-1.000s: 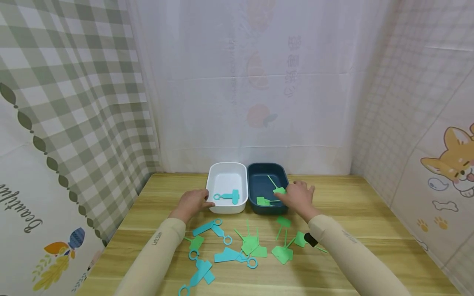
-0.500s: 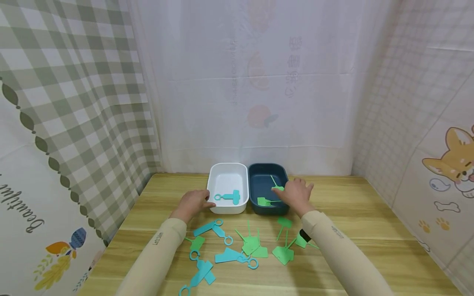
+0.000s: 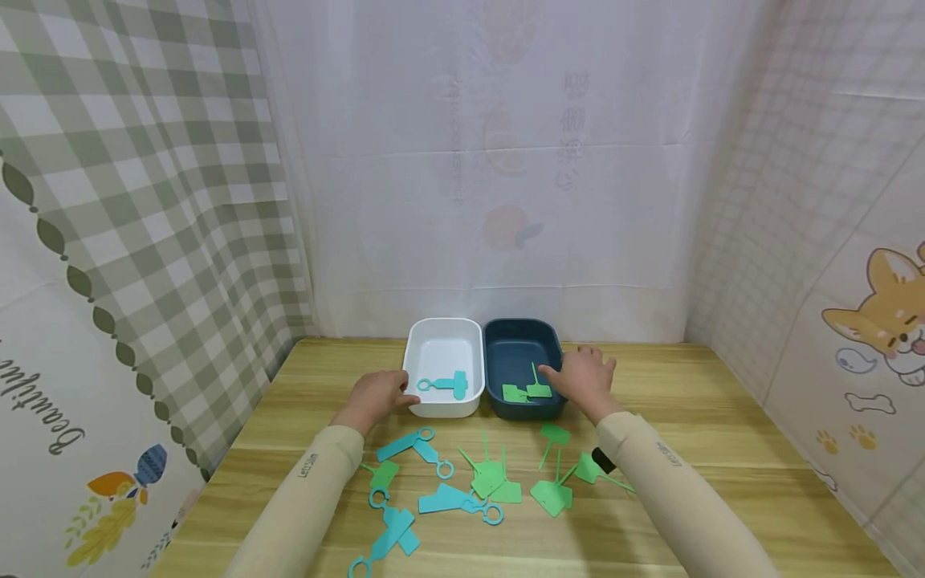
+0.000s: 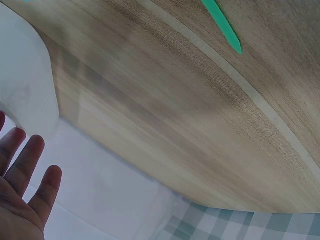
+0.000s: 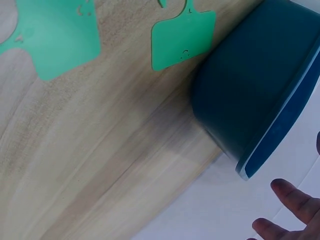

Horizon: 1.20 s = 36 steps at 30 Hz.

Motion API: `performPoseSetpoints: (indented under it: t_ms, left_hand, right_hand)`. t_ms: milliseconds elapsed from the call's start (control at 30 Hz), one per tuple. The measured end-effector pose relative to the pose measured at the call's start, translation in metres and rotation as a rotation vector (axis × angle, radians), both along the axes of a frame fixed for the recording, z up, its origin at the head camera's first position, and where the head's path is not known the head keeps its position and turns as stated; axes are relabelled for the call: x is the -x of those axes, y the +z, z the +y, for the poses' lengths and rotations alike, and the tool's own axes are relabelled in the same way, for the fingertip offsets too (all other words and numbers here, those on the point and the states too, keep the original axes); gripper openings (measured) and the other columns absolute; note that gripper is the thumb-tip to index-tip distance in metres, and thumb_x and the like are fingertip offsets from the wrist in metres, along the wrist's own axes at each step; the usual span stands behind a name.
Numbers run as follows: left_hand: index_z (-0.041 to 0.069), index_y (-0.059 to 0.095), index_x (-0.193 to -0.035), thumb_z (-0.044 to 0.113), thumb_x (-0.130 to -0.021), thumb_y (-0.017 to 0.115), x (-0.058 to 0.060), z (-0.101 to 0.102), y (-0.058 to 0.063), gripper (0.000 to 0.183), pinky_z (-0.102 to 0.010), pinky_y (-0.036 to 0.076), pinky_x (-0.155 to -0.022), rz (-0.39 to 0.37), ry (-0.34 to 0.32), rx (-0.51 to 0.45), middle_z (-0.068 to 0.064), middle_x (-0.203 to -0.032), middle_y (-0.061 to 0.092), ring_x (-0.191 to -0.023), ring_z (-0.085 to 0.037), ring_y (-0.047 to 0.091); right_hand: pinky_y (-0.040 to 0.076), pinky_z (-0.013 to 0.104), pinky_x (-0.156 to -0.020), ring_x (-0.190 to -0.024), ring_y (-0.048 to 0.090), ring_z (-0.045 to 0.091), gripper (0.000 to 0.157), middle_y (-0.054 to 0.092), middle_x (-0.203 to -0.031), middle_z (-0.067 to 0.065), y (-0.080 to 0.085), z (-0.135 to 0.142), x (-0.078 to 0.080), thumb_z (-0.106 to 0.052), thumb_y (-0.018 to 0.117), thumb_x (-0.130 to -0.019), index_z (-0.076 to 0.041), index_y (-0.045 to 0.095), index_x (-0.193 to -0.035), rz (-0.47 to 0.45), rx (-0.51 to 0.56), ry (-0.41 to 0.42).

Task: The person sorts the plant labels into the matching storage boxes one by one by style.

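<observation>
My left hand [image 3: 373, 397] is at the left front corner of a white bin [image 3: 445, 408], its thumb along the front rim. The left wrist view shows its fingers [image 4: 27, 160] extended near the bin's wall. Inside the bin lie blue ring-ended plastic tags [image 3: 460, 384]. Beside the right rim of a dark blue bin [image 3: 525, 410] is my right hand [image 3: 584, 379], holding nothing, with its fingers [image 5: 292, 197] spread in the right wrist view. A green plant label [image 3: 538, 391] with a thin stem lies in that bin, overlapping another green plant label [image 3: 512, 394].
On the wooden table [image 3: 289, 514], more green plant labels [image 3: 552, 495] and blue tags [image 3: 441, 499] are scattered in front of the bins. A white curtain [image 3: 397, 241] hangs behind, and a green checked cloth [image 3: 195, 201] covers the left side.
The right hand has let go of a green plant label, which has dropped toward the front of the dark blue bin. That hand has drawn slightly right; the left hand stays put.
</observation>
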<state>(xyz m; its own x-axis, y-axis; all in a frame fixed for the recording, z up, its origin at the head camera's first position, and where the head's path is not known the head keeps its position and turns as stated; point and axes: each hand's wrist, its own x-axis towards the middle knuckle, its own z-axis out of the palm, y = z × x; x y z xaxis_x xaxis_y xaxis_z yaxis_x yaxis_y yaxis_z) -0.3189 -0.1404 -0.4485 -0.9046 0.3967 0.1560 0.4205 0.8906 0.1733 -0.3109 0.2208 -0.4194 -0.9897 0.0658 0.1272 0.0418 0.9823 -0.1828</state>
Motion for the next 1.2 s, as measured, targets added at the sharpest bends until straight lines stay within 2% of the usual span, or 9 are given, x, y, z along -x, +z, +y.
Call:
performPoseSetpoints:
  t_ms: [167,433,600,800,1033,1200]
  left_hand:
    - [0.009,0.061,-0.088,0.040,-0.084,0.077,0.000,-0.001,0.000,0.035,-0.034,0.047,-0.065,0.003,-0.006,0.005,0.003,-0.072,0.056,-0.064,-0.016,0.048]
    - [0.010,0.061,-0.088,0.042,-0.084,0.076,0.001,-0.001,-0.001,0.035,-0.033,0.047,-0.065,0.006,-0.004,0.012,0.003,-0.072,0.057,-0.064,-0.015,0.048]
    - [0.009,0.060,-0.087,0.041,-0.084,0.076,0.000,-0.001,0.000,0.035,-0.033,0.047,-0.063,0.015,-0.013,0.012,0.003,-0.071,0.056,-0.063,-0.015,0.048]
    - [0.011,0.059,-0.086,0.041,-0.084,0.076,0.002,-0.001,-0.002,0.035,-0.033,0.046,-0.063,0.012,-0.007,0.017,0.004,-0.071,0.056,-0.063,-0.015,0.048]
    - [0.011,0.060,-0.087,0.042,-0.085,0.075,0.002,-0.001,-0.001,0.035,-0.034,0.047,-0.064,0.002,-0.004,0.028,0.003,-0.072,0.057,-0.063,-0.015,0.049]
    - [0.010,0.060,-0.088,0.042,-0.084,0.076,0.002,-0.001,0.000,0.035,-0.034,0.047,-0.064,-0.001,-0.004,0.022,0.003,-0.073,0.058,-0.063,-0.015,0.049]
  right_hand:
    - [0.024,0.072,-0.100,-0.122,0.043,0.049,0.062,0.053,-0.127,0.030,0.001,0.002,-0.003,-0.053,0.059,-0.094,0.004,0.067,-0.116,0.004,0.008,0.011]
    - [0.027,0.070,-0.098,-0.122,0.043,0.050,0.061,0.052,-0.131,0.030,0.004,0.012,-0.008,-0.052,0.058,-0.095,0.003,0.066,-0.119,0.003,0.033,0.010]
    - [0.025,0.072,-0.100,-0.124,0.043,0.050,0.057,0.052,-0.132,0.030,0.004,0.025,-0.011,-0.048,0.058,-0.095,0.003,0.067,-0.120,0.013,0.064,0.007]
    - [0.027,0.073,-0.096,-0.121,0.045,0.051,0.055,0.053,-0.131,0.031,-0.004,0.045,-0.018,-0.045,0.057,-0.096,0.004,0.067,-0.118,0.009,0.073,0.005]
    - [0.028,0.073,-0.095,-0.121,0.044,0.053,0.052,0.052,-0.129,0.033,-0.016,0.062,-0.027,-0.041,0.058,-0.095,0.004,0.067,-0.117,-0.040,0.059,0.019]
    - [0.028,0.074,-0.093,-0.119,0.044,0.055,0.049,0.051,-0.131,0.035,-0.021,0.068,-0.034,-0.039,0.058,-0.095,0.004,0.068,-0.116,-0.055,0.046,0.056]
